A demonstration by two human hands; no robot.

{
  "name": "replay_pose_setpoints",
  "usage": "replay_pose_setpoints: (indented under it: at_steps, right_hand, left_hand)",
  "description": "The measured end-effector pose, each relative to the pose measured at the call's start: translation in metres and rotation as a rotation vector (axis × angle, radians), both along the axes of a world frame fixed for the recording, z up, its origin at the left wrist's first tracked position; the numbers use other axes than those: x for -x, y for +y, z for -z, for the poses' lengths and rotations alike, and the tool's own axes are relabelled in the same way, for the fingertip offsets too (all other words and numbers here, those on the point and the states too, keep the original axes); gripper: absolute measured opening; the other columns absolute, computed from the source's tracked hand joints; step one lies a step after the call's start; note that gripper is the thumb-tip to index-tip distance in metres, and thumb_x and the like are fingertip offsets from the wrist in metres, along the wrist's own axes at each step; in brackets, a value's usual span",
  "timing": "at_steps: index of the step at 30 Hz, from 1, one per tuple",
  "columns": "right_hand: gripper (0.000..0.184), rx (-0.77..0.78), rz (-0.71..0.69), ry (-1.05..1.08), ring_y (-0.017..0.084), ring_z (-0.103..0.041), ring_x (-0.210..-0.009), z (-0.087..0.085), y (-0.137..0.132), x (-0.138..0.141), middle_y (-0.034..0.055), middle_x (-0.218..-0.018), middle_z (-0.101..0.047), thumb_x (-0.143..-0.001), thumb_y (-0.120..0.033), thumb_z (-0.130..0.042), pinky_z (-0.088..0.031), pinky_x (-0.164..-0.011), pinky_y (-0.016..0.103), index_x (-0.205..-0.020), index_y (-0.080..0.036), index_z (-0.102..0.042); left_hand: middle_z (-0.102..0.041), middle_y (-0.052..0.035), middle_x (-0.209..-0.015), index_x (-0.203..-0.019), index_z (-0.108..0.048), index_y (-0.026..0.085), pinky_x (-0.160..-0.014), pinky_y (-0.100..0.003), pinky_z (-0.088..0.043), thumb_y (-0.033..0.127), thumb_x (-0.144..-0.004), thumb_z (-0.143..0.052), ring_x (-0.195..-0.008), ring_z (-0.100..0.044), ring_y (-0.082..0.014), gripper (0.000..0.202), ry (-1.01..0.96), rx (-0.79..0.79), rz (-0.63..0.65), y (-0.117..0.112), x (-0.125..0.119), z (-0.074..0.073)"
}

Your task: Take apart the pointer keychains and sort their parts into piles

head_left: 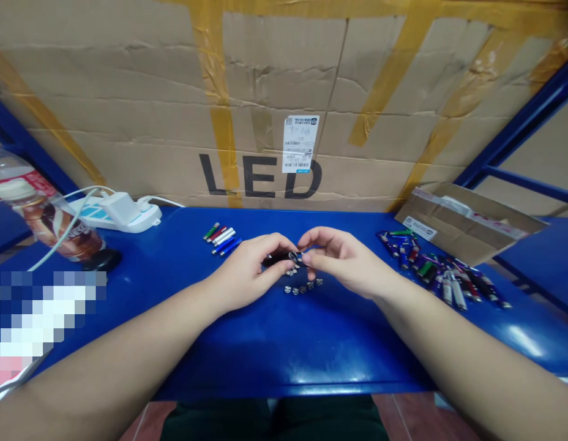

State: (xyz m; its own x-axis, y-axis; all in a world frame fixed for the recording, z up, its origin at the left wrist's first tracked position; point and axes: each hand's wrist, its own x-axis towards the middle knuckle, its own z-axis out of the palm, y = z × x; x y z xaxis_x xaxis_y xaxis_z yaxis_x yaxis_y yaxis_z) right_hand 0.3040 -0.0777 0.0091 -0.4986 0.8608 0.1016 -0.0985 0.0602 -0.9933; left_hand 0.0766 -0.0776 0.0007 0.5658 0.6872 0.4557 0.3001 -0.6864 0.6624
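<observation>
A black tube (275, 260) is held above the counter (288, 349) at its middle, clamped in the left hand (245, 272). Its right end is pinched by the right hand (343, 260), seemingly for fitting an end piece. Straight alignment is called for. Caps (302, 288) lie just nearer.

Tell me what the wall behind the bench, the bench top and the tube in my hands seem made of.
Wall: corrugated cardboard, matt brown, creased, patched with yellowish tape.
Bench top: probably painted metal, glossy blue, sharp reflections.
Tube, held by left hand and right hand: black body, shiny silvery end, likely metal; too small to be sure.
</observation>
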Motion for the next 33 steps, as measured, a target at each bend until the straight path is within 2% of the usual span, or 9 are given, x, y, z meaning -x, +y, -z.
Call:
replay_pose_setpoints:
  at_steps: [3, 6, 9, 12, 16, 25, 33]
  right_hand:
    - [0.035, 0.105, -0.035, -0.055, 0.009, -0.066, -0.062, 0.0037, 0.0027, -0.001, 0.0002, -0.076, -0.071, -0.077, -0.036, -0.09, -0.054, -0.058, 0.02, -0.094, -0.015, -0.068]
    - [0.04, 0.207, -0.083, -0.106, 0.01, -0.067, -0.061, 0.0031, 0.0025, -0.0026, 0.003, -0.077, -0.074, -0.078, -0.044, -0.089, -0.057, -0.057, 0.021, -0.092, -0.015, -0.065]
    - [0.041, 0.249, -0.083, -0.095, 0.011, -0.067, -0.058, 0.0005, 0.0016, -0.0042, -0.0003, -0.071, -0.071, -0.08, -0.047, -0.087, -0.061, -0.058, 0.024, -0.093, -0.017, -0.062]
    - [0.039, 0.161, -0.044, -0.062, 0.011, -0.068, -0.058, -0.0012, 0.0019, -0.0055, -0.0029, -0.069, -0.069, -0.081, -0.044, -0.087, -0.062, -0.061, 0.024, -0.094, -0.018, -0.063]
    - [0.036, 0.032, -0.014, -0.056, 0.014, -0.073, -0.066, -0.001, 0.0033, -0.0065, 0.0, -0.073, -0.072, -0.082, -0.042, -0.086, -0.062, -0.065, 0.027, -0.096, -0.018, -0.064]
    - [0.027, -0.019, 0.017, -0.049, 0.012, -0.068, -0.058, -0.0002, 0.0032, -0.0029, -0.0018, -0.069, -0.068, -0.082, -0.038, -0.085, -0.06, -0.059, 0.026, -0.091, -0.018, -0.069]
    - [0.022, -0.076, -0.022, -0.097, 0.011, -0.066, -0.058, -0.0018, 0.0026, -0.0052, -0.0017, -0.071, -0.066, -0.087, -0.035, -0.079, -0.056, -0.058, 0.024, -0.089, -0.017, -0.069]
  left_hand:
    - [-0.072, -0.005, -0.101, -0.107, -0.066, 0.019, -0.083, -0.031, -0.054, 0.023, -0.1, -0.058, -0.094, -0.068, -0.0179, 0.011, 0.051, -0.121, -0.01, 0.0012, 0.0021, -0.0035]
    - [-0.071, -0.0049, -0.1, -0.106, -0.066, 0.019, -0.082, -0.031, -0.053, 0.021, -0.1, -0.057, -0.093, -0.067, -0.0178, 0.011, 0.085, -0.167, -0.007, 0.0019, 0.004, -0.0045]
    - [-0.071, -0.005, -0.099, -0.107, -0.066, 0.019, -0.083, -0.032, -0.053, 0.021, -0.1, -0.057, -0.093, -0.066, -0.0186, 0.011, 0.112, -0.188, -0.013, 0.0032, 0.006, -0.0045]
    - [-0.071, -0.0058, -0.101, -0.109, -0.066, 0.02, -0.084, -0.033, -0.053, 0.022, -0.1, -0.056, -0.094, -0.067, -0.0194, 0.013, 0.129, -0.179, -0.026, 0.0045, 0.0074, -0.0044]
    - [-0.072, -0.0064, -0.103, -0.11, -0.067, 0.02, -0.084, -0.033, -0.053, 0.025, -0.1, -0.056, -0.094, -0.067, -0.0203, 0.015, 0.123, -0.158, -0.044, 0.006, 0.0086, -0.0044]
    - [-0.074, -0.0054, -0.103, -0.11, -0.07, 0.02, -0.083, -0.031, -0.052, 0.025, -0.099, -0.059, -0.094, -0.068, -0.0189, 0.015, 0.085, -0.11, -0.005, 0.0065, 0.0088, -0.0047]
    - [-0.075, -0.0042, -0.101, -0.111, -0.072, 0.02, -0.083, -0.029, -0.052, 0.023, -0.1, -0.061, -0.091, -0.068, -0.0171, 0.016, 0.098, -0.118, 0.03, 0.0067, 0.0099, -0.0074]
